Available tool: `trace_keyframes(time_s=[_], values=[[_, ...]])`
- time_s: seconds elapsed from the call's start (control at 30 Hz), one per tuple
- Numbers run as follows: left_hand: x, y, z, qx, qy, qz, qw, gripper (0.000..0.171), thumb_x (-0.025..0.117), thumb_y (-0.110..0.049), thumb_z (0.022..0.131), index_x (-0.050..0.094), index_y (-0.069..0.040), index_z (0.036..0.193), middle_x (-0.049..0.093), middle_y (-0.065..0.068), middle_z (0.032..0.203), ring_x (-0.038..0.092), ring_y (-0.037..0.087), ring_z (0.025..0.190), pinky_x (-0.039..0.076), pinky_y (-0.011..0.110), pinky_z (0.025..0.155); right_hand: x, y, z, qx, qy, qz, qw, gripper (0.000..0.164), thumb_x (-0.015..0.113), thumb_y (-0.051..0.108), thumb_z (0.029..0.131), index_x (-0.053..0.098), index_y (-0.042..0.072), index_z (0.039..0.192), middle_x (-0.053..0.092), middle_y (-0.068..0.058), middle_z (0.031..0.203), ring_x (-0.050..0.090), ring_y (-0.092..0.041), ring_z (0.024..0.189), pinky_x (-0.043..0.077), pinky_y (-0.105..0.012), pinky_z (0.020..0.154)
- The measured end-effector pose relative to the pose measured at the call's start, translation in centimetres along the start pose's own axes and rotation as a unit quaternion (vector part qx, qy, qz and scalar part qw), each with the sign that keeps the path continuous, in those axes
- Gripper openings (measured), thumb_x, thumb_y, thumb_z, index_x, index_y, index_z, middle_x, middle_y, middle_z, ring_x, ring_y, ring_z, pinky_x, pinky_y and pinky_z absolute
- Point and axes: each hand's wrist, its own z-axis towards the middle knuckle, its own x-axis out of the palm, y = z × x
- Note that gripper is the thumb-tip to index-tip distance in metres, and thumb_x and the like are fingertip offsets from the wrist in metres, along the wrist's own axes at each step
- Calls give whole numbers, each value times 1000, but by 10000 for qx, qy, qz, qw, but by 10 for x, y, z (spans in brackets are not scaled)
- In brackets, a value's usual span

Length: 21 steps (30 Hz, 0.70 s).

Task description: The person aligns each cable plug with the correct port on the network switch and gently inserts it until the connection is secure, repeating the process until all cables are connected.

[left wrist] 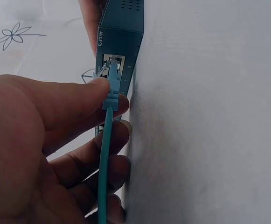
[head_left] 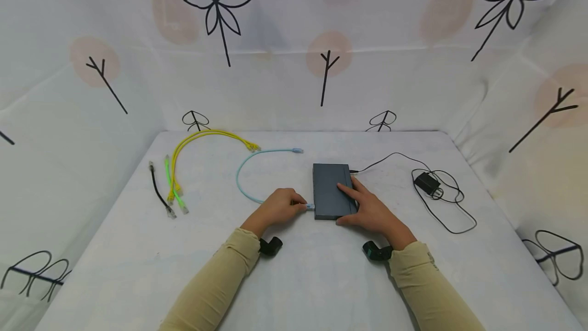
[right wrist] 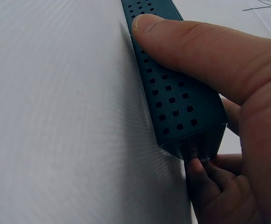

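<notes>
A dark network switch [head_left: 328,190], marked TL-SG108, lies flat on the table with its row of ports facing left. My left hand [head_left: 277,208] pinches the plug [left wrist: 111,100] of a light blue Ethernet cable [head_left: 238,173] between thumb and forefinger. In the left wrist view the plug's tip is at the mouth of a port near the end of the row. My right hand [head_left: 371,212] grips the switch from the right, its thumb [right wrist: 147,24] against the vented side [right wrist: 172,100] and other fingers on its top and right side. The cable's free end [head_left: 298,150] points right, behind.
Two yellow cables [head_left: 202,133], a short green cable [head_left: 170,178] and a short black cable [head_left: 158,193] lie at the left. At the right, a black power adapter [head_left: 427,183] sits among its looped cord, which runs to the switch's far right corner. Printed cloth walls surround the table.
</notes>
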Motion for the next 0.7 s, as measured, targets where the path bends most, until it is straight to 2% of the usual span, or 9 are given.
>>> trace_keyframes(time_s=[0.27, 0.5, 0.7], values=[[0, 0, 1, 25, 4, -25, 10000, 21, 62, -23, 95, 75, -14, 107, 71, 1, 104, 63, 15, 95, 50, 30, 84, 0, 2, -1, -37, -6, -14, 10000, 100, 80, 57, 70, 32, 28, 152, 4, -14, 164, 19, -49, 144, 33, -66, 104], [-1, 2, 1, -58, -67, -247, 9997, 11, 67, -23, 91, 73, -15, 97, 69, -4, 90, 58, 9, 82, 49, 27, 76, 0, 2, -1, -42, -7, 9, 10000, 99, 80, 57, 70, 32, 28, 152, 5, -14, 164, 19, -48, 145, 33, -66, 104], [-1, 4, 2, -1, -3, -45, 10000, 11, 69, -18, 90, 74, -15, 99, 70, -3, 95, 60, 9, 86, 49, 26, 79, 0, 2, 0, -21, -25, 10, 10000, 99, 80, 57, 70, 33, 29, 152, 5, -14, 164, 19, -48, 144, 34, -66, 103]])
